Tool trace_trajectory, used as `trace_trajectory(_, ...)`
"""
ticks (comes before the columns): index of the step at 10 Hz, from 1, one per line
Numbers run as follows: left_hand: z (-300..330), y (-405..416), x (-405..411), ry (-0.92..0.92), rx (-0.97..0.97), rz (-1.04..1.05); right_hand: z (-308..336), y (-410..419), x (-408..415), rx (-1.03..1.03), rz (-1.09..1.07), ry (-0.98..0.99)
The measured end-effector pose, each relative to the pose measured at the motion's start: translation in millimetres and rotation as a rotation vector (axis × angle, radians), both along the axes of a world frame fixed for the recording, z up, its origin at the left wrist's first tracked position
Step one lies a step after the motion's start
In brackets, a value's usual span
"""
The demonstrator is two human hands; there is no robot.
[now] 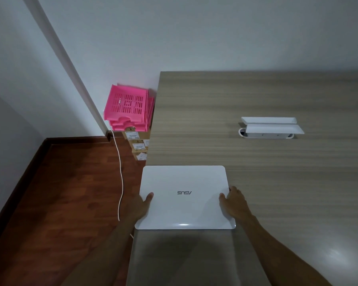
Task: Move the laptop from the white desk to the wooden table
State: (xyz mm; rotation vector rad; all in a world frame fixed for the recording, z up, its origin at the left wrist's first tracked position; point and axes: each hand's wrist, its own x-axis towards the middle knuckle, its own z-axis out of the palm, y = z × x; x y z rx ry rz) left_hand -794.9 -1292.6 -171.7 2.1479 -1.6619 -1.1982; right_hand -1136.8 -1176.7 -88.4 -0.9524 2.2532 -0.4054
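Plain grey-white walls, dark red wood floor at lower left of frame. A wood-grain worktop (256,162) fills the right half; a white cable-port fitting (270,127) sits on it at centre right. Pink plastic trays (128,107) stacked on cardboard boxes (137,145) in the corner past the worktop's left edge; a white cord (120,172) trails down the floor.

The laptop (185,196) is closed, lid up, at lower centre, over the worktop's near-left corner, its left side seeming to overhang the edge. Whether it rests on the surface or hangs just above it, I cannot tell.

My left hand (142,207) grips its left edge, thumb on the lid, fingers hidden beneath. My right hand (234,203) clasps the right edge the same way.

Handling, as I judge it: stiff slab, moderate weight, glossy lid likely slick. Fragile if dropped or twisted. Best held at both side edges, level, as now, and set further in from the edge.
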Motion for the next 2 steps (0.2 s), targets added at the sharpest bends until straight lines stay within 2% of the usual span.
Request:
trace_trajectory(1,24.7,9.5,-6.5,-0.08,-0.084,-0.041,18.1,-5.9,6.7,-0.07,0.163,0.102)
trace_trajectory(2,70.3,22.0,-21.7,-0.138,-0.291,-0.194,33.5,-17.7,14.3,-0.258,0.298,0.156)
